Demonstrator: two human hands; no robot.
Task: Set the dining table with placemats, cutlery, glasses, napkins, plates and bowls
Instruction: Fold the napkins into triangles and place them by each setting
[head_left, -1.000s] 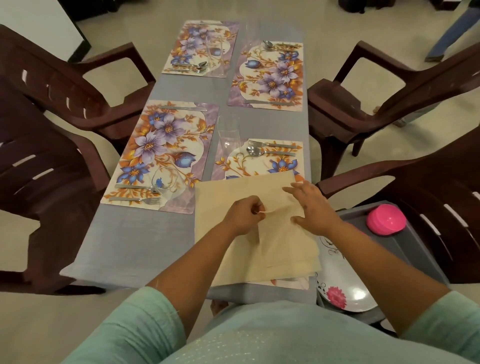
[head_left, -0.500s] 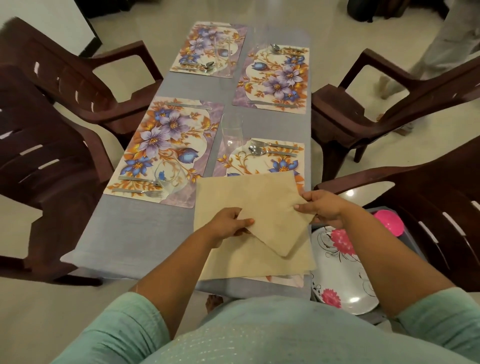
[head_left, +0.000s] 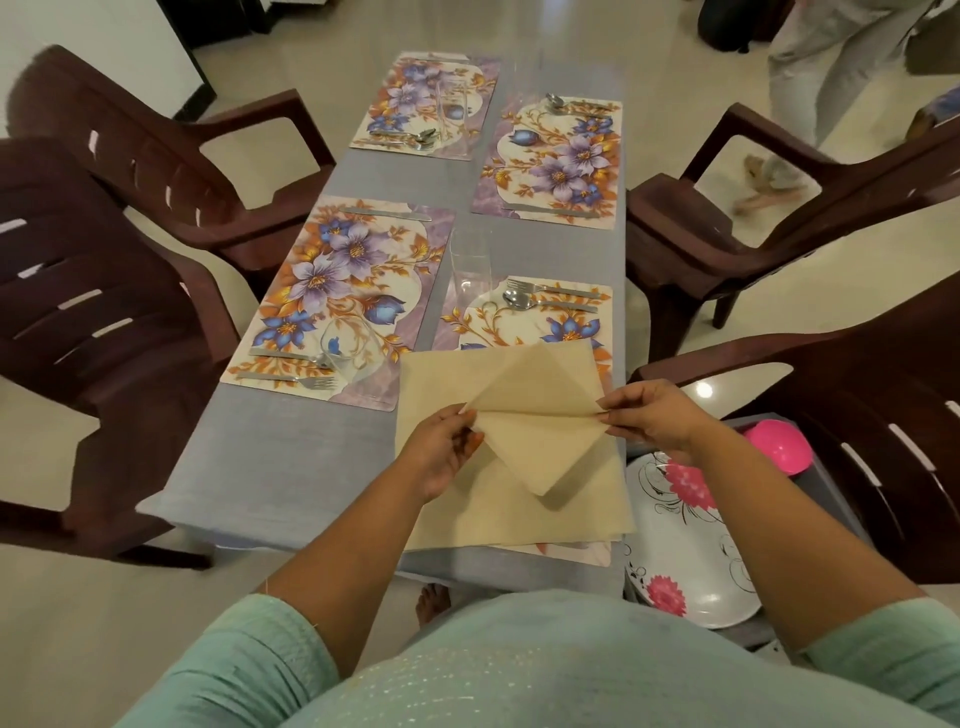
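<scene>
A beige napkin (head_left: 540, 415) is lifted off a stack of beige napkins (head_left: 483, 509) on the near right placemat (head_left: 519, 332). My left hand (head_left: 441, 452) pinches its left corner and my right hand (head_left: 649, 415) pinches its right corner, with the napkin folded along the line between them. Several floral placemats lie on the grey table (head_left: 291, 457). A fork and spoon (head_left: 550, 296) and a clear glass (head_left: 470, 270) sit at the near right setting. The near left placemat (head_left: 337, 291) carries a glass (head_left: 345, 348) and cutlery (head_left: 291, 374).
A grey tray (head_left: 831, 478) on the chair at my right holds white flowered plates (head_left: 685, 545) and a pink bowl (head_left: 779, 447). Dark brown plastic chairs (head_left: 104, 291) stand on both sides. A person's legs (head_left: 810, 78) are at the far right on the floor.
Both hands have raised the top napkin off the stack and folded it corner to corner; its upper flap now stands up. The person at the far right has walked further into view.
</scene>
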